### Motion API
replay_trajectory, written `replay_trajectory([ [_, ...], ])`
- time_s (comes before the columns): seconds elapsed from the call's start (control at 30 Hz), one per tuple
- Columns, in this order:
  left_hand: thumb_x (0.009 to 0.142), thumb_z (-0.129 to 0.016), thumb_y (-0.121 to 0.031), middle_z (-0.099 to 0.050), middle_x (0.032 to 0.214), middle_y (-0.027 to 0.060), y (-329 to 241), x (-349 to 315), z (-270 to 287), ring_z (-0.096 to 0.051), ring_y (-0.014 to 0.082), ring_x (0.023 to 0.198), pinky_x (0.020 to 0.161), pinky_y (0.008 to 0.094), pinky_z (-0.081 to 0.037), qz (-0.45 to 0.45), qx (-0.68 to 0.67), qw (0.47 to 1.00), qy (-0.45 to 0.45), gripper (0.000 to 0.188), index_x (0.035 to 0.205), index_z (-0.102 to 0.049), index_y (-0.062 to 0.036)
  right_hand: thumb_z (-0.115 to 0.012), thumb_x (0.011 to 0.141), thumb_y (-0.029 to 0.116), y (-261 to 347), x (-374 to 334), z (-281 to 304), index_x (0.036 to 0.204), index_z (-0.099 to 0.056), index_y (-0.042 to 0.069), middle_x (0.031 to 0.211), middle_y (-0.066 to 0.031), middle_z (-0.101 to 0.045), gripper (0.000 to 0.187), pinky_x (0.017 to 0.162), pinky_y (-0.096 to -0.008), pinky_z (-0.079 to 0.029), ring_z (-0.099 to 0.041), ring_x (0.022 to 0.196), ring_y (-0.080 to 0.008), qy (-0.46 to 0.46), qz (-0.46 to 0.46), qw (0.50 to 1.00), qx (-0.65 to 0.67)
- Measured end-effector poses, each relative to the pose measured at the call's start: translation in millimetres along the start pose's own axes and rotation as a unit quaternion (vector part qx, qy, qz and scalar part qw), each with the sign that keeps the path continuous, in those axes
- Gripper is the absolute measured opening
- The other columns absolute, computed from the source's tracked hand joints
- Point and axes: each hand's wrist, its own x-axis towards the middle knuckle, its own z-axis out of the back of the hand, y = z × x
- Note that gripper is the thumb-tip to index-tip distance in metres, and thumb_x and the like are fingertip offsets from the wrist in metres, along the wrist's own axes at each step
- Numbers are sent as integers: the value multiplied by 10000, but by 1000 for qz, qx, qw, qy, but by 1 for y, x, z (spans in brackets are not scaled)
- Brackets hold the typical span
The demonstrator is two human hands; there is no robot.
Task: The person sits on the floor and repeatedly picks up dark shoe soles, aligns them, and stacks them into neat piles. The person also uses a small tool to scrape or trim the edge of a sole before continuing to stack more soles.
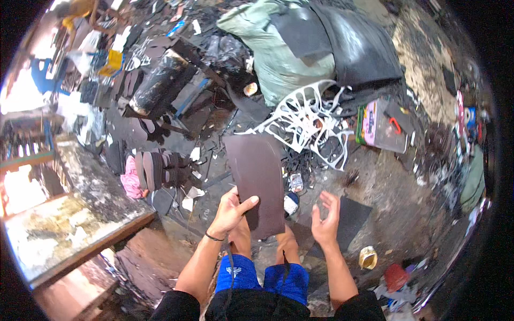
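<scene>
My left hand (pixel 230 215) grips the left edge of a dark brown sheet (pixel 259 182), with the thumb lying on its face. The sheet is long, flat and slightly curved, held upright in front of my knees; I cannot tell whether it is leather or rubber. To the right of the sheet, my right hand (pixel 325 220) is raised with its fingers apart and nothing in it. Beneath that hand a dark square sheet (pixel 353 224) lies on the floor. White cut-out webbing scraps (pixel 310 117) are heaped just beyond the brown sheet.
Brown sandals (pixel 155 171) stand at left by a pink cloth (pixel 130 179). A low wooden table (pixel 91 251) is nearer me. Far off is a green sack (pixel 257 48). A plastic box (pixel 380 128) with a red-handled tool sits right, and a yellowish cup (pixel 368 258) lies near.
</scene>
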Motion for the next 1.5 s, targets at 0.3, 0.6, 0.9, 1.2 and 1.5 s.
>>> replay_trajectory([
  [0.3, 946, -723, -158, -645, 1266, 50, 33, -57, 87, -574, 129, 1147, 1007, 317, -464, 99, -18, 988, 114, 468, 1343, -563, 29, -667, 979, 137, 79, 96, -112, 1278, -625, 19, 1139, -69, -696, 324, 876, -327, -541, -630, 1054, -128, 289, -118, 938, 149],
  [0.6, 967, -674, -115, -641, 1281, 67, 27, -93, 172, -573, 145, 1187, 1038, 316, -453, 51, -68, 996, 24, 476, 1394, -518, 27, -686, 961, 216, 115, 110, -179, 1538, -324, 61, 1420, -225, -498, 698, 818, -310, -562, -661, 1080, -247, 165, 49, 969, -176],
  [0.9, 934, -712, -78, -584, 1376, 106, 35, -82, 193, -573, 175, 1213, 1042, 345, -473, -64, -158, 984, -57, 649, 1485, -386, 34, -743, 908, 131, 178, 42, -257, 1351, -564, 33, 1202, -71, -664, 489, 954, -322, -502, -620, 1101, -179, 373, -227, 890, 129],
  [1.2, 698, -857, -435, -315, 1560, 290, -60, -81, 166, -363, 462, 1407, 1115, 531, -348, -77, 385, 877, -277, 1000, 1515, -388, -96, -718, 912, 109, 208, 106, -312, 1268, -584, -4, 1199, -101, -668, 397, 936, -372, -513, -633, 1079, -222, 321, -281, 889, 164],
  [1.5, 604, -827, -252, -287, 1585, 243, -85, 74, 169, -349, 455, 1379, 1113, 558, -321, 21, 346, 823, -450, 954, 1486, -472, -181, -561, 938, 66, 224, 451, -385, 1221, -484, -3, 1181, -157, -560, 301, 971, -407, -467, -564, 1109, -269, 249, 203, 926, -199],
])
